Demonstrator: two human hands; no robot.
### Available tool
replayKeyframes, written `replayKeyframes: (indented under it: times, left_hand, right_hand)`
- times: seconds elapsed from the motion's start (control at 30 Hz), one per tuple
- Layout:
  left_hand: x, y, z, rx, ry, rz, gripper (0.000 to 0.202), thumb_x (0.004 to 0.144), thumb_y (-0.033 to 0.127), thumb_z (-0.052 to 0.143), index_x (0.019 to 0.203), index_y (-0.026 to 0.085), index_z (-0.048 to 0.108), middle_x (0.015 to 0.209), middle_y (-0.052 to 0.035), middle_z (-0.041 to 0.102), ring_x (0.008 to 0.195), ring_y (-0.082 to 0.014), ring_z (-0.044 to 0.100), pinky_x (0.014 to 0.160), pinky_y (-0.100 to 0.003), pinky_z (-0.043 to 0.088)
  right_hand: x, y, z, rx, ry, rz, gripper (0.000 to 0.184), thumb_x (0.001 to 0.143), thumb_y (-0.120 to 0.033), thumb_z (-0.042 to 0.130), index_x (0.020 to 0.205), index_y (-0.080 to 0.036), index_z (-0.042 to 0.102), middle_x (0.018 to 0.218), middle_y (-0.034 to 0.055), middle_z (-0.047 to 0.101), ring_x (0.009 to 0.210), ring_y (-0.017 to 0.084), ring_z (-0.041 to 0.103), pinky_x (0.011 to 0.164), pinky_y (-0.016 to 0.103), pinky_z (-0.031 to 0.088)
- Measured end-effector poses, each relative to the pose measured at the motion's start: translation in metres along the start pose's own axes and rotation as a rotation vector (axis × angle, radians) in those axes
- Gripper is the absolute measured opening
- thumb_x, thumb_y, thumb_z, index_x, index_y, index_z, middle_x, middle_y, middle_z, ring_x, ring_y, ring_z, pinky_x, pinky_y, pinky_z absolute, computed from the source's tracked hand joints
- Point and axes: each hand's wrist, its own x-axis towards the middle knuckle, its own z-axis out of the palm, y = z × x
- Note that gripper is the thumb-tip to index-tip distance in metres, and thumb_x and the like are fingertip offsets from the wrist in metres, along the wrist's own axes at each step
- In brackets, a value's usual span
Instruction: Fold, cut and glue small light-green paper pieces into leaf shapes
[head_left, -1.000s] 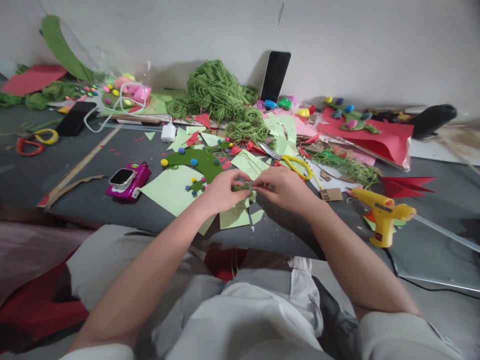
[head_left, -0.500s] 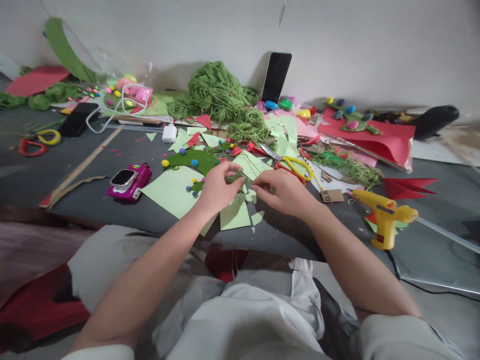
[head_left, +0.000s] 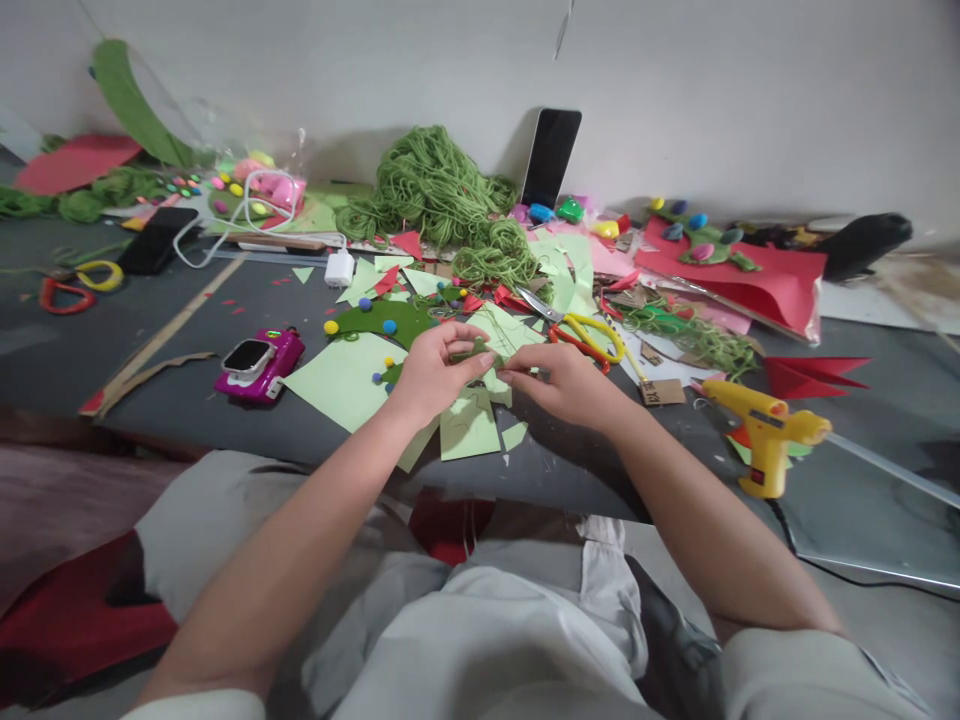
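My left hand (head_left: 435, 375) pinches a small green piece (head_left: 478, 350), perhaps wrapped in yarn, between thumb and fingers. Close beside it, my right hand (head_left: 559, 380) has thumb and forefinger pressed together at the right end of that piece; what they grip is too small to make out. Pale green paper sheets (head_left: 469, 430) lie beneath both hands. Left of my left hand is a green curved shape (head_left: 409, 322) with coloured pompoms, and a smaller pompom piece (head_left: 390, 375) partly hidden by the wrist. Yellow-and-red scissors (head_left: 581, 330) rest just beyond my right hand.
A yellow glue gun (head_left: 769, 425) stands at the right, its cord trailing off the edge. A green yarn heap (head_left: 435, 185) and an upright phone (head_left: 551, 155) are at the back. A purple device with a watch (head_left: 259, 365) lies left; other scissors (head_left: 79, 285) lie farther left.
My right hand has moved slightly left, and its fingertips have closed in on the green piece. The left hand has barely shifted and keeps its pinch.
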Motion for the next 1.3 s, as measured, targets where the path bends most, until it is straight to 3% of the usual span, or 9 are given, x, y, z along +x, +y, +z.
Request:
replayKeyframes:
  times: [0.2, 0.37, 0.63, 0.83, 1.0, 1.13, 1.3]
  left_hand:
    - [-0.002, 0.001, -0.004, 0.157, -0.165, -0.066, 0.033, 0.077, 0.033, 0.079, 0.104, 0.018, 0.066, 0.088, -0.0048, 0.070, 0.080, -0.0181, 0.068, 0.070, -0.030, 0.052]
    - [-0.003, -0.001, -0.003, 0.271, -0.280, -0.068, 0.034, 0.079, 0.036, 0.077, 0.107, 0.020, 0.066, 0.084, -0.0038, 0.069, 0.074, -0.0196, 0.069, 0.064, -0.030, 0.050]
    - [-0.002, -0.004, 0.000, 0.350, -0.189, -0.072, 0.033, 0.081, 0.035, 0.076, 0.110, 0.021, 0.067, 0.095, -0.0086, 0.070, 0.099, -0.0264, 0.069, 0.074, -0.033, 0.054]
    - [-0.001, -0.001, 0.005, 0.271, -0.010, -0.014, 0.027, 0.081, 0.029, 0.075, 0.105, 0.019, 0.066, 0.095, -0.0080, 0.073, 0.095, -0.0236, 0.070, 0.074, -0.032, 0.055]
    - [-0.003, -0.007, 0.011, 0.182, 0.131, 0.065, 0.022, 0.083, 0.029, 0.074, 0.101, 0.020, 0.066, 0.101, -0.0084, 0.073, 0.105, -0.0232, 0.068, 0.074, -0.028, 0.055]
    - [-0.002, -0.010, 0.010, 0.077, 0.142, 0.089, 0.026, 0.082, 0.034, 0.076, 0.103, 0.020, 0.068, 0.099, -0.0080, 0.073, 0.104, -0.0223, 0.067, 0.073, -0.027, 0.054]
    - [0.001, -0.010, 0.005, -0.056, 0.122, 0.033, 0.033, 0.076, 0.035, 0.082, 0.102, 0.018, 0.069, 0.088, -0.0060, 0.068, 0.090, -0.0191, 0.066, 0.068, -0.025, 0.053]
  right_hand:
    - [0.001, 0.005, -0.005, -0.080, -0.017, -0.034, 0.018, 0.093, -0.024, 0.061, 0.091, -0.018, 0.077, 0.084, 0.0068, 0.076, 0.077, 0.019, 0.065, 0.073, 0.031, 0.045]
    - [0.002, 0.005, -0.006, -0.170, -0.012, -0.108, 0.015, 0.091, -0.022, 0.063, 0.091, -0.018, 0.078, 0.084, 0.0073, 0.077, 0.076, 0.020, 0.067, 0.075, 0.032, 0.045]
    - [0.000, -0.002, -0.003, -0.225, 0.057, -0.075, 0.010, 0.086, -0.017, 0.065, 0.083, -0.018, 0.075, 0.077, 0.0045, 0.075, 0.073, 0.019, 0.066, 0.074, 0.032, 0.044]
    - [-0.001, -0.007, -0.002, -0.180, 0.101, -0.044, 0.010, 0.086, -0.019, 0.063, 0.083, -0.018, 0.072, 0.077, 0.0047, 0.073, 0.073, 0.019, 0.065, 0.071, 0.030, 0.044]
    - [-0.002, -0.010, 0.005, -0.143, 0.098, -0.019, 0.014, 0.091, -0.022, 0.059, 0.083, -0.017, 0.070, 0.079, 0.0052, 0.072, 0.074, 0.018, 0.064, 0.071, 0.029, 0.043]
    - [-0.001, -0.006, 0.008, -0.085, 0.092, -0.004, 0.020, 0.095, -0.024, 0.057, 0.082, -0.017, 0.070, 0.079, 0.0048, 0.071, 0.071, 0.017, 0.061, 0.069, 0.029, 0.043]
    - [0.000, 0.002, 0.003, -0.026, 0.091, 0.003, 0.019, 0.096, -0.027, 0.059, 0.092, -0.018, 0.075, 0.089, 0.0065, 0.076, 0.080, 0.019, 0.066, 0.075, 0.030, 0.045]
